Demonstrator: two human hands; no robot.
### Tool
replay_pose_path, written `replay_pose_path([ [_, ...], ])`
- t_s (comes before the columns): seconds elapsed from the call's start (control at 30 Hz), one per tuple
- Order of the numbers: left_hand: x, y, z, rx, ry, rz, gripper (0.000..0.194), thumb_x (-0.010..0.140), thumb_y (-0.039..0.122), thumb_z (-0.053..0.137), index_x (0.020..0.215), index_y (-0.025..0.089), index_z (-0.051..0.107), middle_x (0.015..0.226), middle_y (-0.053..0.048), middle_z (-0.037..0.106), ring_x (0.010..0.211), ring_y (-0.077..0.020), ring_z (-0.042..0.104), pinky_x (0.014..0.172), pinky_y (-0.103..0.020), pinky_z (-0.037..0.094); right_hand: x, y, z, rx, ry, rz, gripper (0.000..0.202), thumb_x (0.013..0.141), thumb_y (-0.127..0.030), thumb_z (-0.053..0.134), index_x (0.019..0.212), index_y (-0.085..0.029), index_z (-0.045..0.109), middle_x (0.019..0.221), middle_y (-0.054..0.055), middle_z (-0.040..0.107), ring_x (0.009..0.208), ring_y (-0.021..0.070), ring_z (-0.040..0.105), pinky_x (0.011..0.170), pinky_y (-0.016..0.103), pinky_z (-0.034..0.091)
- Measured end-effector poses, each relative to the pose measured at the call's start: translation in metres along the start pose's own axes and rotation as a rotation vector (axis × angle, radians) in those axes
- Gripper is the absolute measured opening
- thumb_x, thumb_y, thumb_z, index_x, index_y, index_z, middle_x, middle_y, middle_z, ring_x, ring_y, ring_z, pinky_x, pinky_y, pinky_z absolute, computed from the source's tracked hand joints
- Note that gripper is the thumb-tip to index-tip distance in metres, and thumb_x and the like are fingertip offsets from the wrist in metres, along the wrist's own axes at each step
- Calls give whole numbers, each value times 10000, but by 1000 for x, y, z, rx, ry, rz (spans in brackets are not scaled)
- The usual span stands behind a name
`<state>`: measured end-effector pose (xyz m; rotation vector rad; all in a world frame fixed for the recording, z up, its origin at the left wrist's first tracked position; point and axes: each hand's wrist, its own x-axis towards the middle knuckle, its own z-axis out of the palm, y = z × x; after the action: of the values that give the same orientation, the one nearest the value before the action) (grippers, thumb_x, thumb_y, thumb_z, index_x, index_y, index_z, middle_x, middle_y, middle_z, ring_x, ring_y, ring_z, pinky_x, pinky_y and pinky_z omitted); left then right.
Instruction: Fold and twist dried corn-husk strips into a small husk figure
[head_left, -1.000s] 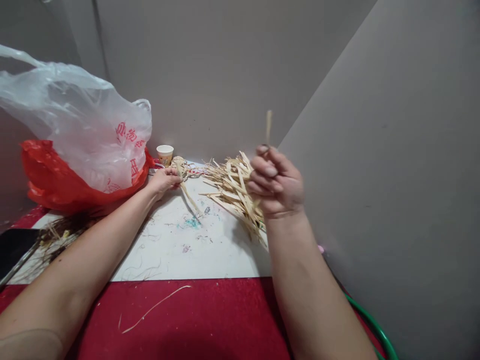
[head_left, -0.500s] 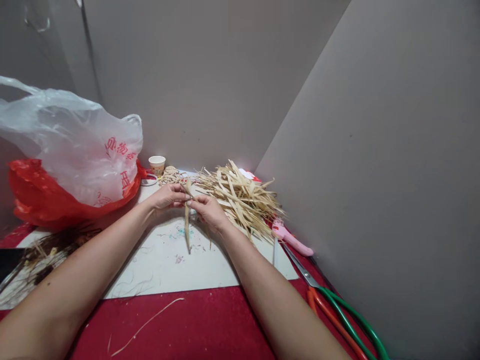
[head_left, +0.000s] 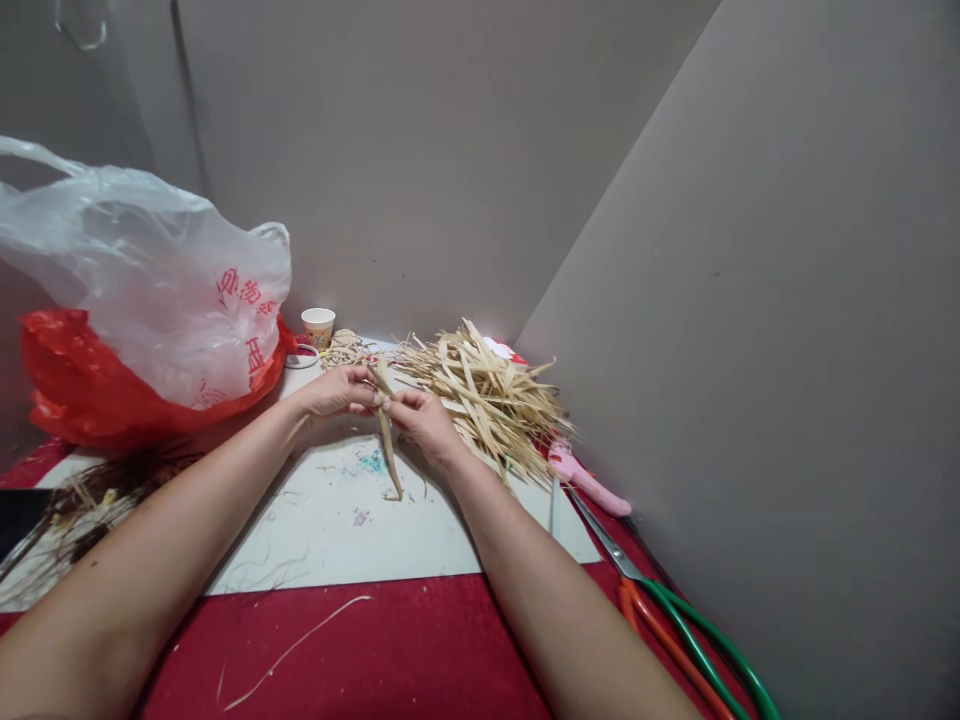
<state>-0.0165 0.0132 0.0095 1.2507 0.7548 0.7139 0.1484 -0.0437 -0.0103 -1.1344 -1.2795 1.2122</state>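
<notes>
Over the white board [head_left: 322, 545], both my hands meet at a dry straw-coloured leaf strip [head_left: 388, 450]. My left hand [head_left: 341, 390] pinches it from the left, near its upper part. From the right, the thumb and fingertips of my right hand [head_left: 420, 415] close on the same spot. The strip's lower end hangs down towards the board, and a short piece sticks up above the fingers. Exactly how the strip is folded or crossed between the fingertips is hidden. Just beyond my right hand lies a heap of dry leaf strips [head_left: 480, 390].
White and red plastic bags [head_left: 150, 400] stand at left, beside a paper cup [head_left: 318, 328] and a coil of cord [head_left: 345, 348]. Dark fibres [head_left: 97, 510] lie near my left forearm. At right are a pink-handled tool [head_left: 592, 490] and large scissors [head_left: 637, 580], close to grey walls.
The strip's hanging end has swung to the right. My hands stay pinched together at nearly the same place, and the whole view has shifted slightly.
</notes>
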Motion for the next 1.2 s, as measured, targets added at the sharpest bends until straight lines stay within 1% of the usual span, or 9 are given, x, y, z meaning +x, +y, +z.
replay_pose_path([
  [0.27, 4, -5, 0, 127, 34, 25, 202, 570, 93, 736, 743, 122, 634, 597, 7, 647, 523, -78, 567, 529, -189, 423, 7, 10, 4, -509, 148, -251, 148, 666, -270, 544, 557, -195, 479, 512, -59, 421, 520, 92, 344, 525, 238, 256],
  [0.43, -1, 2, 3, 105, 48, 4, 341, 569, 87, 747, 880, 139, 617, 632, 6, 661, 569, -98, 601, 585, -218, 468, 7, 10, 2, -645, 229, -329, 138, 672, -206, 530, 553, -197, 460, 513, -54, 433, 531, 98, 356, 545, 245, 264],
  [0.53, -4, 6, 1, 60, 38, 17, 398, 582, 106, 770, 934, 148, 589, 646, 0, 662, 603, -109, 614, 622, -239, 487, 9, 7, -5, -491, 256, -235, 126, 664, -205, 537, 557, -199, 470, 503, -57, 422, 507, 96, 352, 525, 242, 276],
  [0.67, -1, 3, -7, 10, 104, 43, 441, 581, 110, 776, 971, 151, 575, 621, 4, 643, 567, -110, 600, 582, -233, 477, 11, 1, -10, -33, 231, -165, 138, 713, -316, 591, 687, -206, 511, 619, -37, 538, 567, 109, 465, 532, 220, 365],
  [0.77, 3, -2, -15, -15, 224, 38, 405, 557, 87, 760, 914, 148, 577, 594, 4, 631, 535, -109, 588, 558, -230, 481, 9, -7, -8, 288, 132, -130, 224, 726, -367, 651, 762, -215, 492, 699, -13, 618, 660, 128, 573, 627, 246, 470],
  [0.9, 6, -7, -25, -65, 397, 57, 329, 514, 81, 758, 754, 151, 544, 587, -1, 626, 520, -110, 590, 571, -250, 517, 1, -34, -17, 502, 43, -32, 299, 756, -356, 684, 747, -227, 414, 547, -74, 496, 519, 112, 519, 577, 277, 509],
  [1.0, 6, -10, -32, -82, 499, 64, 324, 495, 94, 770, 673, 154, 507, 561, 1, 609, 534, -120, 608, 579, -256, 529, -12, -70, -44, 541, 109, -95, 352, 771, -316, 692, 721, -228, 355, 505, -113, 350, 414, 63, 353, 453, 195, 427],
  [1.07, 5, -10, -36, -74, 531, 78, 309, 497, 102, 764, 654, 152, 502, 541, 7, 599, 527, -114, 602, 574, -249, 524, -23, -94, -65, 527, 178, -187, 377, 768, -299, 697, 717, -230, 329, 507, -118, 300, 390, 47, 278, 378, 141, 293],
  [1.2, 5, -7, -32, -52, 501, 126, 286, 503, 141, 768, 648, 146, 522, 547, 10, 605, 520, -98, 582, 568, -233, 506, -40, -120, -82, 360, 311, -326, 333, 765, -336, 680, 775, -245, 360, 546, -111, 368, 378, 37, 243, 360, 144, 125],
])
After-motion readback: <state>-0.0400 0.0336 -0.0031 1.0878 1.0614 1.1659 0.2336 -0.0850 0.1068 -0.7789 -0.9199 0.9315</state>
